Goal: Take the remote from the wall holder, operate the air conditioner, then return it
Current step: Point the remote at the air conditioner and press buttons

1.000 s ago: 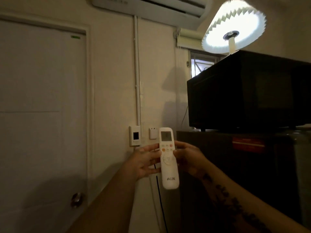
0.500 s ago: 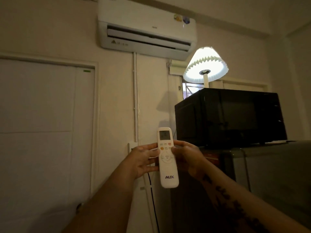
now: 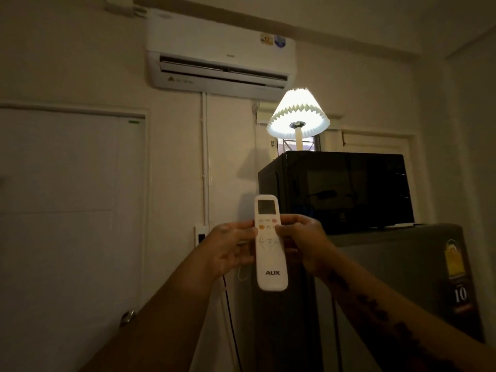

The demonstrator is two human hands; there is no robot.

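Observation:
I hold a white remote [image 3: 270,264] upright in front of me, its small screen at the top and AUX printed near the bottom. My left hand [image 3: 230,248] grips its left edge and my right hand [image 3: 303,240] its right edge, thumbs lying on the upper buttons. The white air conditioner [image 3: 220,60] hangs high on the wall above, its front flap slightly apart from the body. A white wall box [image 3: 200,236] shows just left of my left hand, partly hidden by it; I cannot tell whether it is the holder.
A black microwave [image 3: 346,189] stands on a grey fridge [image 3: 397,277] at the right, with a lit pleated lamp [image 3: 298,114] on top. A white door [image 3: 72,224] with a round knob [image 3: 127,317] fills the left. A cable [image 3: 230,318] hangs down the wall below the remote.
My view has tilted upward and pulled back, so the whole air conditioner now shows. Both hands still hold the remote the same way, thumbs on its buttons.

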